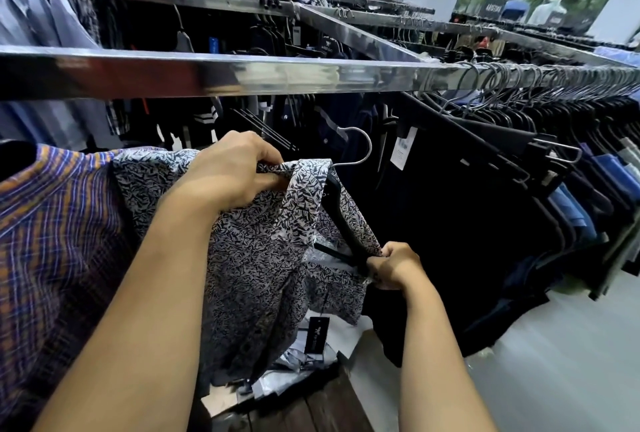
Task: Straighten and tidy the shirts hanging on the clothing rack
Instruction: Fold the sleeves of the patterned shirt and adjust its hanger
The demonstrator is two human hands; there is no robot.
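While the left hand (pixel 239 168) clamps the collar of the leaf-print shirt (pixel 256 258), the right hand (pixel 393 265) pinches the shirt's shoulder plus the black hanger (pixel 343 222) tip. Shirt sits below the chrome rail (pixel 242 74) — hook not on it — between a plaid shirt (pixel 52 223) and dark garments (pixel 450 206).

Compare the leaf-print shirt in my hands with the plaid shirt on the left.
The leaf-print shirt is white with dark leaves; the plaid shirt is purple with orange stripes. The left hand grips the leaf-print shirt's collar and the right hand pinches its front edge; no hand holds the plaid shirt. Both are patterned shirts.
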